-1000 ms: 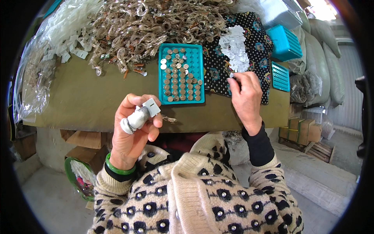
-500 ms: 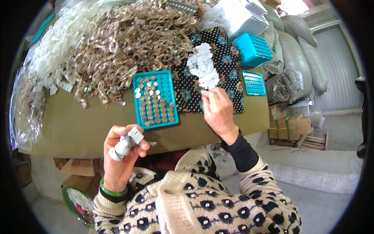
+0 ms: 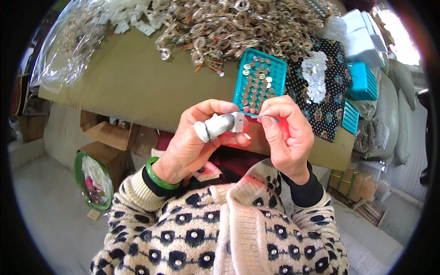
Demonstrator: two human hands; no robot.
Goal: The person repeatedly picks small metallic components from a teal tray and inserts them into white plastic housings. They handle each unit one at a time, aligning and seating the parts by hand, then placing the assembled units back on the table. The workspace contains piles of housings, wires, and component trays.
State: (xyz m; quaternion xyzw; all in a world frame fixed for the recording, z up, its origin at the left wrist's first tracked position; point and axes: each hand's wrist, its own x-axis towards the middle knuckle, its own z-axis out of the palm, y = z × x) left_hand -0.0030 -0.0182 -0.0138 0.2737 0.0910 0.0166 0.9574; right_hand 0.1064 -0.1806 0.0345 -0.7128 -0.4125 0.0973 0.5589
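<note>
My left hand [image 3: 181, 142] holds a small white plastic case [image 3: 238, 122] with a dark slot between thumb and fingers. White wrapping [image 3: 208, 128] covers one of its fingers, and a green bangle rings the wrist. Close against the case, my right hand [image 3: 289, 140] pinches a thin, pale flat piece [image 3: 255, 116] between thumb and forefinger. Red light glows on the right palm and between the hands. Just beyond them lies a teal tray [image 3: 237, 89] bearing several round, silvery button-cell-like discs [image 3: 262, 76]. The fingers hide its near end.
Small white flat pieces [image 3: 314, 73] lie heaped on a dark dotted cloth [image 3: 338, 68]. Clear coiled parts [image 3: 229, 27] are piled at the back of the table [image 3: 123, 87]. Teal trays [image 3: 364, 82] stand at right; a green basket [image 3: 79, 181] sits at lower left.
My right hand has come from the pile of white pieces to the case, now pinching a thin piece. My left hand has raised the case, red light has appeared, and the view has shifted left.
</note>
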